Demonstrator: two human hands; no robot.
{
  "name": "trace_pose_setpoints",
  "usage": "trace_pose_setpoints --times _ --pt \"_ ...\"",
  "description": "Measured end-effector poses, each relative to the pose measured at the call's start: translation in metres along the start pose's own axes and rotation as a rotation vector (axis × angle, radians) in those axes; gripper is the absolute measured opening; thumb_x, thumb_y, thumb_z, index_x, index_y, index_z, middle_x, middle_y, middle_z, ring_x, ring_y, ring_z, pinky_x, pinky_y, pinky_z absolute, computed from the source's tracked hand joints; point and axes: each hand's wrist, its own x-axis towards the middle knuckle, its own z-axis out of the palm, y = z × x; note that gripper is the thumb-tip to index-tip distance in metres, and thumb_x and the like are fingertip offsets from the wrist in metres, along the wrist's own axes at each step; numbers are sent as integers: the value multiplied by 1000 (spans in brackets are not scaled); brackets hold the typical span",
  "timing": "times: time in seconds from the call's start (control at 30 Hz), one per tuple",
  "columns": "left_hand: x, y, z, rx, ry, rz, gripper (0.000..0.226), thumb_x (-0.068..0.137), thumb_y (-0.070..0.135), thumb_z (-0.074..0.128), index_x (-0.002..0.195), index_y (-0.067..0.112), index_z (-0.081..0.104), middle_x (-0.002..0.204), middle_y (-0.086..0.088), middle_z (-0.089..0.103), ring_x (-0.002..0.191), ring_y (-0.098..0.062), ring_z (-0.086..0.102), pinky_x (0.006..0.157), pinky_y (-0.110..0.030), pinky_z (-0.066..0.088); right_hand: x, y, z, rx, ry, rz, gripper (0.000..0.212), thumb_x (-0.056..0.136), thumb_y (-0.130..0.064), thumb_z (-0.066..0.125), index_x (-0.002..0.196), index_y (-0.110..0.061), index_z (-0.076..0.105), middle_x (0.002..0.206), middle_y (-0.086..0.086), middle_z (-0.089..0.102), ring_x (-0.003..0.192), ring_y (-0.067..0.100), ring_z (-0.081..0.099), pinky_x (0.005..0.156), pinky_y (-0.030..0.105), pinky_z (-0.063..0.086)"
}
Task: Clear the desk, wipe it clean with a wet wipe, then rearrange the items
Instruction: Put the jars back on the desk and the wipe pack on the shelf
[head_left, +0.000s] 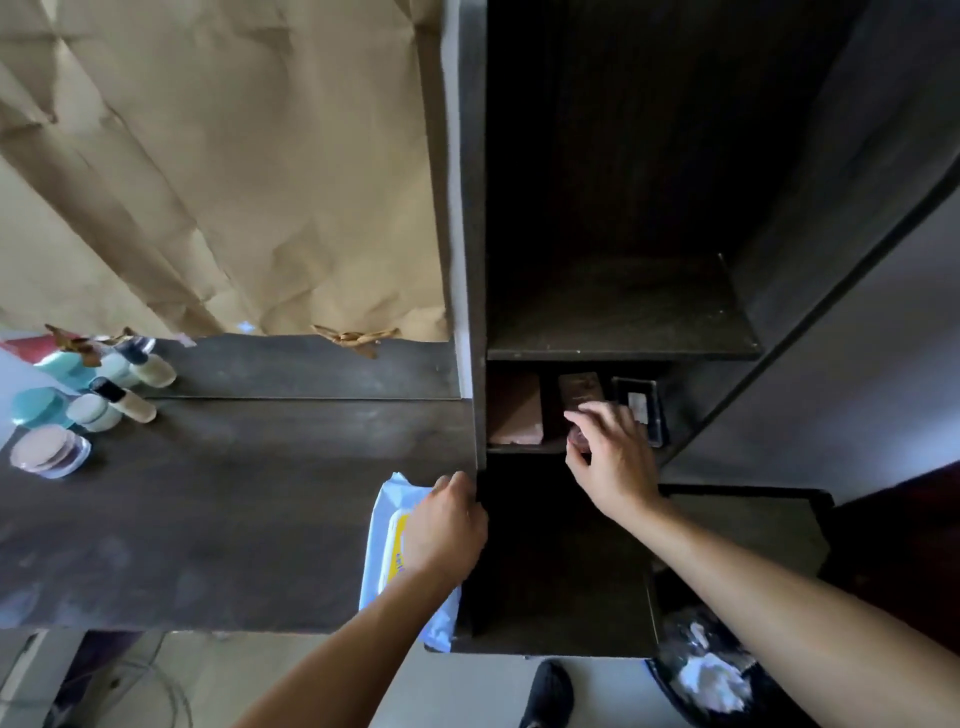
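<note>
No legible words or numbers anywhere. Blue lettering on yellow label of wipes pack (382, 525), right edge of desk (234, 493), mostly hidden under left hand (441, 525). White sticker on black case (649, 410) too blurred.

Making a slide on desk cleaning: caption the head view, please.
Left hand holds a wipes pack on the desk while the right hand reaches into a shelf compartment.

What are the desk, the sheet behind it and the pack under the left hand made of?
Desk: seemingly dark wood or wood-look laminate, matt, with grain streaks. Sheet: brown paper, given its sharp creases and torn edge. Pack: probably soft plastic film, smooth and crinkled, under the left hand.
</note>
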Motion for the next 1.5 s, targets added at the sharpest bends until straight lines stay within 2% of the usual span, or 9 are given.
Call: trace_pose_setpoints --times 0.17,0.3,0.37,0.53,0.73,0.83,1.07,1.3,1.5 --pt "25 47 21 73 -22 235 27 86 18 51 112 11 57 114 -6 54 107 -26 53 78 -35 43 1 45 -9 -222 -191 108 77 77 -29 71 142 -8 35 149 13 32 139 31 27 109 46 30" --pt "54 81 45 136 -48 440 38 82 10 52 121 11 54 122 -10 49 113 -29 46 84 -39 46 -11 70 -1 -275 -339 88 75 88 -33 56 148 -8 18 158 10 9 145 25 10 114 37 23" --pt "69 93 57 182 -69 506 46 84 8 51 129 18 50 126 -7 45 113 -27 44 86 -38 47 -19 77 5 -294 -345 55 72 86 -30 59 146 -7 26 157 11 17 145 24 16 114 34 22" --pt "91 101 81 198 -162 493 46 85 4 53 128 20 54 129 -4 48 116 -26 47 92 -37 47 -29 89 11 -246 -238 49 65 63 -23 78 124 -10 59 136 8 53 126 24 50 96 34 48" --pt "94 98 85 116 -69 465 18 81 5 61 97 13 66 105 -9 58 98 -31 55 79 -39 49 -22 88 15 -169 -154 78 49 73 -30 76 114 -10 59 139 9 48 132 25 43 94 35 51" --pt "94 100 86 92 -58 481 19 77 5 63 95 11 63 103 -8 61 97 -30 55 78 -39 49 -15 88 22 -103 -133 120 61 69 -26 79 121 -8 54 140 9 49 132 22 43 90 30 50" --pt "70 82 81 37 -7 477 19 76 9 67 94 9 59 95 -9 60 90 -30 58 67 -35 47 -26 98 20 -138 -72 -25 41 84 -22 67 123 -11 60 134 6 55 128 25 46 81 35 57" --pt "37 35 40 20 69 495 34 71 8 71 105 10 64 97 -7 62 87 -30 59 68 -35 53 -51 62 6 -84 65 -56 44 76 -9 74 118 -3 63 123 10 63 117 27 57 84 36 56" --pt "-6 -39 -13 49 97 429 20 66 8 74 82 10 62 80 -7 56 71 -30 58 58 -32 46 -74 -8 3 -52 110 -66 36 78 -10 74 112 -4 66 111 9 68 106 26 64 69 39 59"
